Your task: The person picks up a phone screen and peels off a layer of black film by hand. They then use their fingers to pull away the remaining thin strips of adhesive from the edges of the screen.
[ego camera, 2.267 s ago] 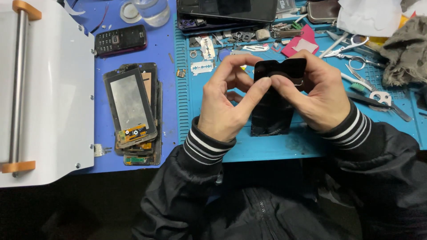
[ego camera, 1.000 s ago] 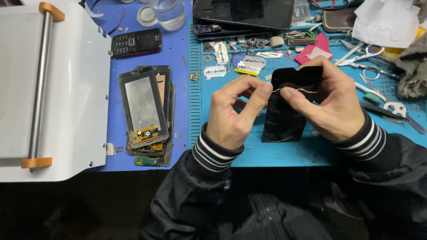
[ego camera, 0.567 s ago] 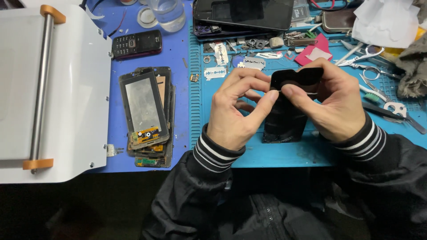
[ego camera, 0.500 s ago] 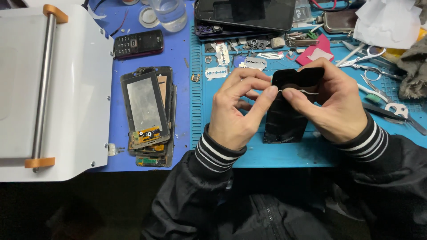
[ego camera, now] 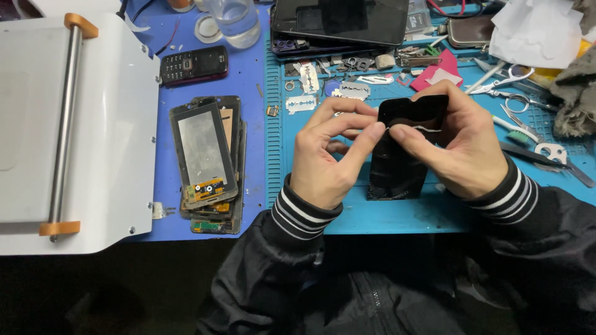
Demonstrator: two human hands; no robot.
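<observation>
Over the teal work mat (ego camera: pixel 347 214), both hands hold a black phone screen panel (ego camera: pixel 397 167), tilted with its lower edge near the mat. My right hand (ego camera: pixel 462 146) wraps the panel's top and right side, thumb on its face. My left hand (ego camera: pixel 329 155) pinches at the panel's upper left edge, thumb and forefinger meeting the right thumb at a thin pale strip.
A stack of phone screens (ego camera: pixel 208 164) lies on the blue mat to the left, beside a white machine with a metal roller (ego camera: pixel 65 124). A keypad phone (ego camera: pixel 194 64), razor blades (ego camera: pixel 301 103), scissors (ego camera: pixel 512 80), a tablet (ego camera: pixel 341 22) and a glass (ego camera: pixel 233 18) crowd the back.
The hands have stayed on the panel, with the fingers shifting slightly along its top edge. The view has moved a little.
</observation>
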